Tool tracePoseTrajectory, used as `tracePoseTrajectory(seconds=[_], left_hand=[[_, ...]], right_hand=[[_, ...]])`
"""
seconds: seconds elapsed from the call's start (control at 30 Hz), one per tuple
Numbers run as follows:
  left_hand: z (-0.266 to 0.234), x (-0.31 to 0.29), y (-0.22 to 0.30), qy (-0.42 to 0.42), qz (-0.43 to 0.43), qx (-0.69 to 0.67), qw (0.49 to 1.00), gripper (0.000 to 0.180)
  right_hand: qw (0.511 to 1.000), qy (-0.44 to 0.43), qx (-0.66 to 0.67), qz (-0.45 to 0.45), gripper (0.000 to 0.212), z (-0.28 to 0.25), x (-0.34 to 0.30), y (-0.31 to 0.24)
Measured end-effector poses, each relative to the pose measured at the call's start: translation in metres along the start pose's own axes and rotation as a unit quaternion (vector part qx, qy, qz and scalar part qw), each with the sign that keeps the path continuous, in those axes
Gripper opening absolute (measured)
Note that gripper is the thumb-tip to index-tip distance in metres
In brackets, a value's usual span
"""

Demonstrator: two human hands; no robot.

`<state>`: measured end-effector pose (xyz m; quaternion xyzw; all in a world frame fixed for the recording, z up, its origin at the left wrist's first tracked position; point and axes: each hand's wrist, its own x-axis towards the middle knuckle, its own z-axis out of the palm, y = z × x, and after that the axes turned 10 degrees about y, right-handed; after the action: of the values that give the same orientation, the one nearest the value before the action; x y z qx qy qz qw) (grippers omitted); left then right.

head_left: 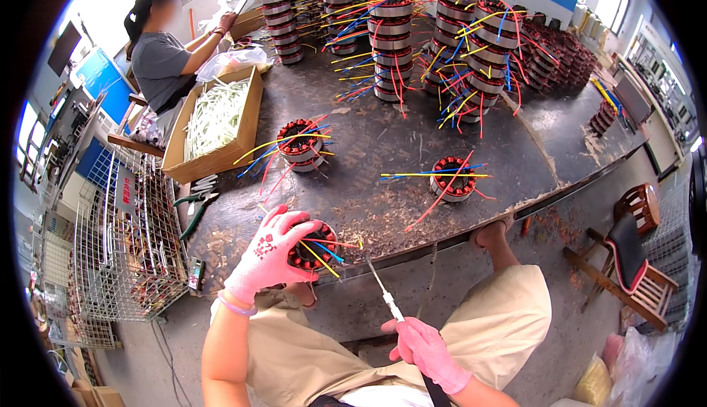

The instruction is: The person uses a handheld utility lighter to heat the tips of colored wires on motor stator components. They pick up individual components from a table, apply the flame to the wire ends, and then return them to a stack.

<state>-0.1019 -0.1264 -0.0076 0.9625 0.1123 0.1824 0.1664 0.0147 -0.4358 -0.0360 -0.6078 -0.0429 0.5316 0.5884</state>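
My left hand (274, 249), in a pink glove, grips a motor stator (324, 251) at the near table edge. Red, yellow and blue wires stick out of its winding toward the right. My right hand (429, 349), also gloved in pink, is closed around a slim metal rod tool (388, 296) with a white section near the grip. The tool's thin tip points up toward the table edge, close to the end of a red wire but apart from the stator. Farther in on the table stand two more wired stators, one at the left (302, 158) and one at the right (451, 190).
Tall stacks of stators (392, 46) fill the table's back. A cardboard box (247, 138) of white sleeves stands at the left, near green-handled pliers (195, 212). Wire baskets (129, 238) flank the table's left side. A co-worker (158, 54) sits beyond; a wooden chair (626, 260) stands right.
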Motion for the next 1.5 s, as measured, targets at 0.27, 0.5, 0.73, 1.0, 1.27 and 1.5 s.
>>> tracePoseTrajectory(seconds=[0.27, 0.5, 0.73, 1.0, 1.27, 1.5], left_hand=[[-0.0006, -0.0005, -0.0002, 0.002, 0.012, 0.011, 1.000, 0.095], [-0.0006, 0.0000, 0.0018, 0.007, 0.006, 0.004, 1.000, 0.094], [-0.0001, -0.0002, 0.0014, 0.014, 0.014, 0.004, 1.000, 0.093], [0.0007, 0.0009, 0.0004, 0.010, 0.022, 0.000, 1.000, 0.093], [-0.0007, 0.0009, 0.0000, -0.001, 0.010, -0.004, 1.000, 0.094], [-0.0001, 0.0015, 0.0021, -0.005, 0.003, -0.006, 1.000, 0.093]], right_hand=[[1.000, -0.006, -0.020, -0.017, 0.033, 0.0013, 0.0046, 0.0017], [1.000, -0.005, 0.011, -0.006, 0.035, 0.0009, 0.0013, 0.0009], [1.000, -0.009, -0.016, -0.011, 0.034, 0.0020, 0.0017, -0.0033], [1.000, -0.004, 0.000, 0.003, 0.031, -0.0011, 0.0013, -0.0010], [1.000, -0.004, -0.001, 0.001, 0.032, 0.0003, 0.0006, -0.0052], [1.000, -0.007, 0.005, 0.000, 0.033, 0.0013, -0.0003, -0.0029]])
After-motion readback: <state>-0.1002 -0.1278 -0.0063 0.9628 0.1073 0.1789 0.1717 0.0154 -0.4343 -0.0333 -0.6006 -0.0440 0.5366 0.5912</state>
